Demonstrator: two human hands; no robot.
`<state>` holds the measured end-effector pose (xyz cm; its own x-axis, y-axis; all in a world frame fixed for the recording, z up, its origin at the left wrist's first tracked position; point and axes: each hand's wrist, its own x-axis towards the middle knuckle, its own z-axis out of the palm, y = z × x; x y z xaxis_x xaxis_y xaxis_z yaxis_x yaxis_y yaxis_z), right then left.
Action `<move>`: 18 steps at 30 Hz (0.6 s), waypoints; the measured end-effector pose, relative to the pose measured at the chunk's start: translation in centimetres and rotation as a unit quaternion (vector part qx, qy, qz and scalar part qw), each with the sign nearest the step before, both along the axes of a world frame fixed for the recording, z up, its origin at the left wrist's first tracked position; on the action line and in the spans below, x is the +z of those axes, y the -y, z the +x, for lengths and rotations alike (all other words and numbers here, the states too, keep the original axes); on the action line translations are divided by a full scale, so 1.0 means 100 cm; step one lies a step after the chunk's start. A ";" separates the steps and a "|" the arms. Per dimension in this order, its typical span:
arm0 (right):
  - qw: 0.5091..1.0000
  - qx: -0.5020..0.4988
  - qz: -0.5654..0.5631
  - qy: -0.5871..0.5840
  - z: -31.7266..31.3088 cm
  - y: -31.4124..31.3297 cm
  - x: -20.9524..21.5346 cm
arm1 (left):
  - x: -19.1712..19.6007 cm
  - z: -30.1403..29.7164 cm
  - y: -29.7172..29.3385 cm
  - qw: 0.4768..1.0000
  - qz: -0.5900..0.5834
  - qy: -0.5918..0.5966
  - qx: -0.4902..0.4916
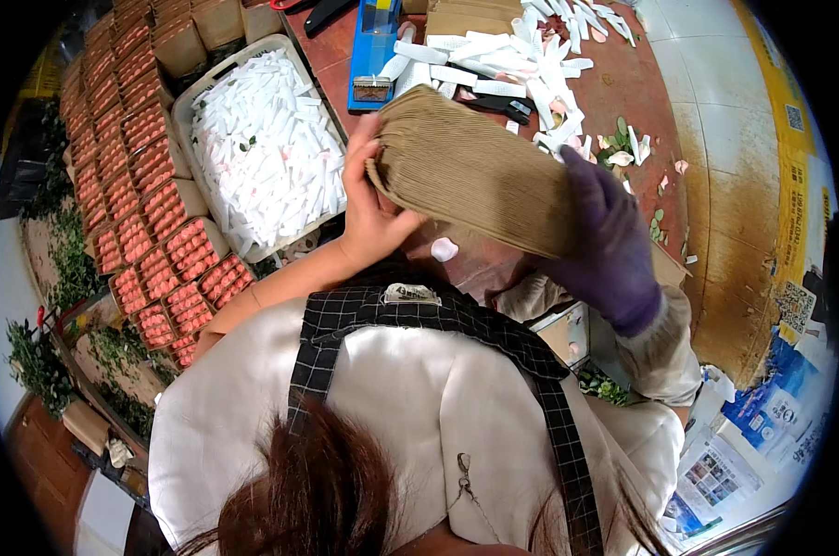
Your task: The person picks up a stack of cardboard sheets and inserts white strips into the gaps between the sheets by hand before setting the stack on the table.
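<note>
A thick stack of brown corrugated paper sleeves (pixel 475 171) is held in the air over a red-brown table (pixel 623 88). My left hand (pixel 368 208), bare, grips the stack's left end. My right hand (pixel 610 241), in a purple glove, holds its right end from below. The stack tilts down to the right. White paper strips (pixel 521 56) lie scattered on the table beyond the stack.
A white tray (pixel 190 97) heaped with white paper strips stands at the left. Rows of brown sleeves holding red roses (pixel 151 218) fill the far left. A blue tool (pixel 373 51) lies at the table's back. Green leaves and petals (pixel 623 139) lie at the right.
</note>
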<state>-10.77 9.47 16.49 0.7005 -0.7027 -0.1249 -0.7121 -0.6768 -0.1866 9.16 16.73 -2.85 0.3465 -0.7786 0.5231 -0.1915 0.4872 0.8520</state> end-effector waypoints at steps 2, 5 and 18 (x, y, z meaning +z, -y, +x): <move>0.999 0.032 -0.040 0.019 0.001 0.002 -0.032 | -0.027 0.006 -0.006 0.996 0.073 0.005 0.048; 0.996 0.070 -0.041 0.024 0.005 0.009 -0.040 | -0.035 0.008 -0.020 0.977 0.182 0.014 0.110; 0.991 0.119 0.049 0.039 0.010 -0.007 -0.021 | -0.037 -0.022 -0.040 0.973 0.208 -0.044 0.086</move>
<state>-9.76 10.17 14.38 0.8547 -0.5041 -0.1243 -0.5162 -0.7992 -0.3080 7.00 20.74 -6.54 0.5200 -0.8430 0.1373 -0.1581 0.0630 0.9854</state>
